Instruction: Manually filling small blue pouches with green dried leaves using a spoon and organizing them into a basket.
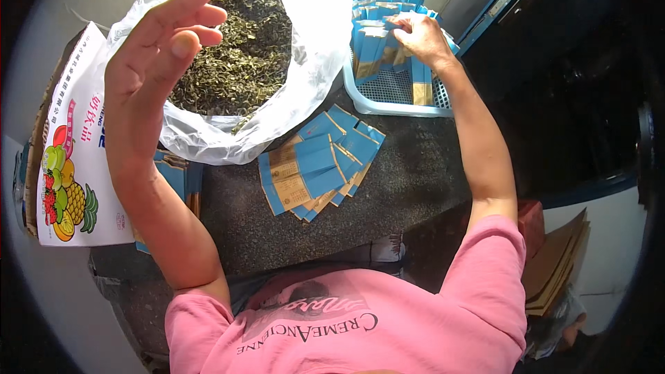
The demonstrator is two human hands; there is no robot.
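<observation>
My left hand [156,57] is raised with its fingers apart, holding nothing, in front of a clear plastic bag [311,80] of dried leaves [244,41]. At the upper right, my right hand [423,36] reaches over a light blue plastic basket [400,109]. Its fingertips meet at the top of one of the blue and brown paper packets [371,47] standing there; whether they grip it cannot be told. Several flat blue and brown paper packets [317,166] lie fanned out on the dark speckled tabletop [239,218], between the bag and my body.
A white carton [98,218] with printed fruit stands at the left. Beside my left forearm is a stack of blue and brown packets [174,176]. A blue-edged door frame [488,10] is beyond the basket. Brown cardboard sheets [558,265] lean at the lower right.
</observation>
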